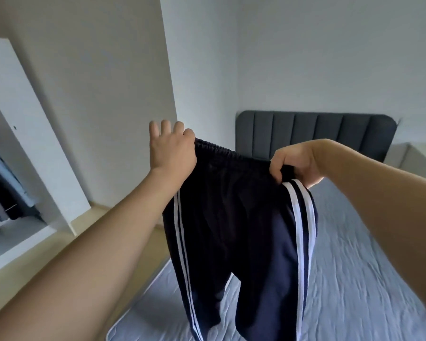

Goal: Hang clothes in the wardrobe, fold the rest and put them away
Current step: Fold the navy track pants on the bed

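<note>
Left arm: bare forearm comes in from the bottom left, reaching up to the waistband.
Right arm: comes in from the right edge, a bit higher in the shot.
Pants: navy track pants (234, 225) with two white stripes down each side, held up in the air by the waistband, legs dangling straight down below the fingers and hanging over the near end of the bed.
Left hand: left hand (171, 150) has the left end of the elastic waistband; the fingers (166, 126) stick up fairly straight above the fabric, and honestly I can't tell if the thumb is pinching it from behind, it's hidden.
Right hand: right hand (296, 163) is gripping the right end of the waistband, fingers curled down over the bunched fabric right above the white stripes.
Bed: light blue-grey mattress cover (354, 279), wrinkly, spreading out under and past the pants.
Headboard: dark grey padded headboard (317, 134) just beyond the fingers, against the white wall.
Wardrobe: open white wardrobe (17, 134) way off to the left of the left hand, some dark and light blue clothes (0, 183) hanging inside.
</note>
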`<state>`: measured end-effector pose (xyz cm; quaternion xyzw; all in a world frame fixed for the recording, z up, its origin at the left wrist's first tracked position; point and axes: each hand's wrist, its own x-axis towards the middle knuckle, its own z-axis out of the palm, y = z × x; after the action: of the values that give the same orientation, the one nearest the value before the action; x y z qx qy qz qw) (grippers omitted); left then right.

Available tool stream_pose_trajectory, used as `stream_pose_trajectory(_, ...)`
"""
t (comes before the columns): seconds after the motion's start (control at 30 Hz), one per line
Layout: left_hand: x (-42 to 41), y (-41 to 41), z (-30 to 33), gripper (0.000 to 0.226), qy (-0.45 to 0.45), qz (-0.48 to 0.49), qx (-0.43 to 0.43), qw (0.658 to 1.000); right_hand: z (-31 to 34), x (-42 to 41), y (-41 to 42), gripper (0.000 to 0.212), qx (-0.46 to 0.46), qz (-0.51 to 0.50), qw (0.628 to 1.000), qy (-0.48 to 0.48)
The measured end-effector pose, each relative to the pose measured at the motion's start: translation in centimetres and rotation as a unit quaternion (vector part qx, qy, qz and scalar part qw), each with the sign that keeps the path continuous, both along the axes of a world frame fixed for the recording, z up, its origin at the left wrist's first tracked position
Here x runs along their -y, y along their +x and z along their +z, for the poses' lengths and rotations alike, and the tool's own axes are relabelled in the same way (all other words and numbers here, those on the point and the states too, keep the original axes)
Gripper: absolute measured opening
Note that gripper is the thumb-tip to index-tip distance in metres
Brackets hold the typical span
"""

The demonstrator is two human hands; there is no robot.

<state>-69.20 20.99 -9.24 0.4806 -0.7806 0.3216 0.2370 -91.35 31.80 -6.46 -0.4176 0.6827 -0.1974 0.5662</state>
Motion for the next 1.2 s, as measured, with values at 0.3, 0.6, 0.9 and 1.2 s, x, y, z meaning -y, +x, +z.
stream_pose_trajectory(0.3,-1.8,-4.7,2.6,0.026,-0.015,0.026,0.058,0.998,2.1,-2.5,-4.4,0.028,-0.013,-0.02,1.0,-0.002)
stream_pose_trajectory(0.6,7.4,-14.7,-12.0,0.034,0.18,0.039,0.245,0.952,-12.6,6.5,-11.5,0.026,-0.114,0.005,0.983,0.144)
stream_pose_trajectory(0.9,23.0,-24.6,-40.1,0.04,0.295,0.004,0.407,0.864,-42.2,20.1,-19.8,0.03,-0.135,-0.092,0.968,0.19)
stream_pose_trajectory(1.2,32.6,-31.9,-63.3,0.054,0.321,-0.049,0.144,0.935,-65.4,29.7,-26.5,0.063,-0.44,-0.232,0.867,-0.035)
